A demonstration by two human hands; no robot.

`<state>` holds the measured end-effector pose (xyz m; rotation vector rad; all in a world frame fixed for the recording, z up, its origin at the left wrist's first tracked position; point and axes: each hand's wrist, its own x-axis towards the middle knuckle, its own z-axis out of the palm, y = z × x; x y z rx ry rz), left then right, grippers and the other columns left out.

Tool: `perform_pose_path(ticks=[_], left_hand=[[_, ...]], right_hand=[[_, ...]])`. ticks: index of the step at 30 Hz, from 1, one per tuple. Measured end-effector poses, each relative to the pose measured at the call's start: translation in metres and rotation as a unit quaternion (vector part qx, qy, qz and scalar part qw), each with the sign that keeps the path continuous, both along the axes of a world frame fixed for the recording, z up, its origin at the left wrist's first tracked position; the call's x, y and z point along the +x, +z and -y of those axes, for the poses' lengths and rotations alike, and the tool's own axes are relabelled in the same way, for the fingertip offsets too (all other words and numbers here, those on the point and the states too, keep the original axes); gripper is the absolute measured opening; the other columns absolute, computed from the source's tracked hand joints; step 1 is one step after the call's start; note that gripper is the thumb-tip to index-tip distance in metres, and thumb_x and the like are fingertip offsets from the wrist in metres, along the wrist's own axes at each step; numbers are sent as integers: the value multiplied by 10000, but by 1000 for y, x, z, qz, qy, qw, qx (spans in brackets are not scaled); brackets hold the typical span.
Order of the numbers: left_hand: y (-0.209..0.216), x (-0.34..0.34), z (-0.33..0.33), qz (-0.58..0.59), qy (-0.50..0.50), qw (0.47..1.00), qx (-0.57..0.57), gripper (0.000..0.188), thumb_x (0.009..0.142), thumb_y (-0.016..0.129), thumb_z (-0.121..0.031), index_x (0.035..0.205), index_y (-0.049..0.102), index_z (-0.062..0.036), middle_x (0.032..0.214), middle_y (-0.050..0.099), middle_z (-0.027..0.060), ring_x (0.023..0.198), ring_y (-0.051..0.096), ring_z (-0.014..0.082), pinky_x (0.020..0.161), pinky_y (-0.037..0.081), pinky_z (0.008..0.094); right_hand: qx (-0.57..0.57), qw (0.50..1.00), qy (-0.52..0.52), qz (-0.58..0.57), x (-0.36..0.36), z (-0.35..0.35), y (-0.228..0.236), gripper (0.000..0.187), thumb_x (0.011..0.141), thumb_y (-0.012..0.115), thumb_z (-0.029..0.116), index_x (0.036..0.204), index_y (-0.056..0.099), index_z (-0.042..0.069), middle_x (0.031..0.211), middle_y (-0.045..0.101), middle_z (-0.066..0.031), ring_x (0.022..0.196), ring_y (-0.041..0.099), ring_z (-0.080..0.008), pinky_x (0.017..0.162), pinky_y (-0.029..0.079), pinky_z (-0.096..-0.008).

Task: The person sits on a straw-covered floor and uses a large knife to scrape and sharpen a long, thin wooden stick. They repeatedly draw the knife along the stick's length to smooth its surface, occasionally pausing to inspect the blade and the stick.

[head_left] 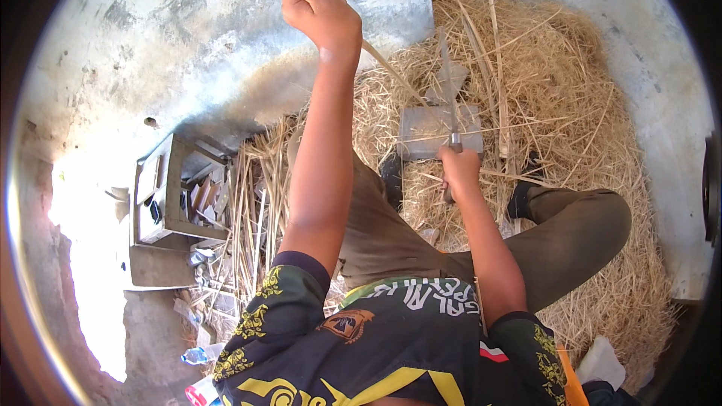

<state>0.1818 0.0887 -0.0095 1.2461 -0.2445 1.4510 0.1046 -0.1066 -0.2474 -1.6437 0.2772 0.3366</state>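
Note:
My left hand (320, 13) is raised at the upper left, closed around one end of a thin bamboo strip (387, 68). Behind my wrist the strip slants down to the right, toward a grey block (418, 134) between my feet. My right hand (462, 168) grips the handle of a long knife (450, 86). The knife points away from me, its narrow blade reaching over the block and the shavings beyond. Whether the blade touches the strip, I cannot tell.
A deep heap of pale shavings (579, 98) covers the floor ahead and to the right. Long split strips (244, 203) lie at the left, beside a wooden frame box (174, 195) holding scraps. A plastic bottle (199, 355) lies at the lower left. A worn wall (188, 37) stands ahead.

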Motion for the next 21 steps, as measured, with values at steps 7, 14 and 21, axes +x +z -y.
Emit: perform_pose_path(ticks=[7,14,21], left_hand=[[1,5,-1,-8,-28,999,44,579,1082,312,-548,682,293,-130,517,276,-45,392,246,55,331,248,236],[-1,15,8,2,-71,997,12,530,1093,372,-479,735,391,-89,532,361,-19,421,344,56,373,307,231],[13,25,56,-64,145,986,47,573,1105,363,-410,738,508,6,562,451,82,537,438,198,541,380,398]], right_hand=[[15,998,58,-25,-7,-12,-36,321,835,648,213,627,578,-21,559,580,-101,496,595,-229,515,472,-399],[-107,991,22,73,8,2,-38,334,825,682,242,684,614,-52,603,611,-149,569,607,-260,598,458,-441],[-32,979,-39,199,4,-2,-28,345,818,685,220,638,562,-48,540,546,-114,530,514,-211,575,412,-431]])
